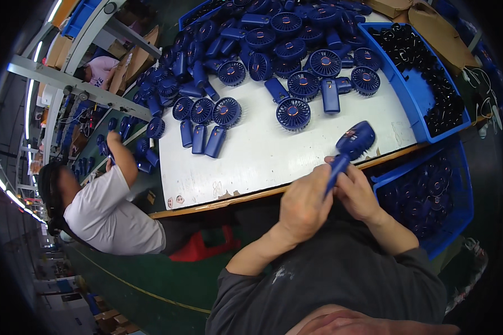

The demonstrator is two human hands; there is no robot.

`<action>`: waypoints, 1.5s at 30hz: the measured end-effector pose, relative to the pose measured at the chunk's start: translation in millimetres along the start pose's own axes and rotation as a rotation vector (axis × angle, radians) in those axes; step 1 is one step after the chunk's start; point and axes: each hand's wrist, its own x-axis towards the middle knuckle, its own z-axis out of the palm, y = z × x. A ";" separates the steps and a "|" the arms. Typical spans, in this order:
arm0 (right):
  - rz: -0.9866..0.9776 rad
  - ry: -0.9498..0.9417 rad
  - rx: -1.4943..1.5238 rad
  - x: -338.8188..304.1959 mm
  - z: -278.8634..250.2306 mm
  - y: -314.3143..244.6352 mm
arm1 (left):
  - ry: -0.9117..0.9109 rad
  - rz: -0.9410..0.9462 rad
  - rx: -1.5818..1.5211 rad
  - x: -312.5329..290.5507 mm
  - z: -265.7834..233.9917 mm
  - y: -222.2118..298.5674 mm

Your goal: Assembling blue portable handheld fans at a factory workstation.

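A dark blue handheld fan [356, 140] is held at the front edge of the white table [251, 162], its round head pointing up and away from me. My left hand [306, 204] is closed around the left side of its handle. From the other side my right hand [356, 191] grips the handle, fingers bent against it; part of the handle is hidden by the hands. Beyond them several more blue fans lie on the table, the nearest being one round fan [293, 114] and an upright handle [330, 96]. Three fans lie in a row around a middle one [202, 111].
A large pile of blue fans [288, 25] covers the table's far side. At right stands a blue bin [425, 125] of small black parts; below it, another blue bin [466, 192] holds fans. A co-worker [109, 209] sits at left near a red stool [207, 245].
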 end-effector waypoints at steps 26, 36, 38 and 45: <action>-0.343 0.461 -1.948 132.9 -229.5 -238.2 | -0.097 -0.516 -2.017 2.8 40.5 -23.1; -0.276 0.481 -1.509 130.6 -226.7 -242.7 | -0.017 -0.646 -1.596 -23.4 16.2 -45.5; -0.305 0.197 -1.086 106.5 -133.0 -199.1 | 0.066 -0.787 -1.423 -19.1 19.3 -40.1; -0.393 -0.218 -1.095 40.4 13.2 -35.2 | 0.278 -0.845 -1.544 -3.4 34.0 -49.3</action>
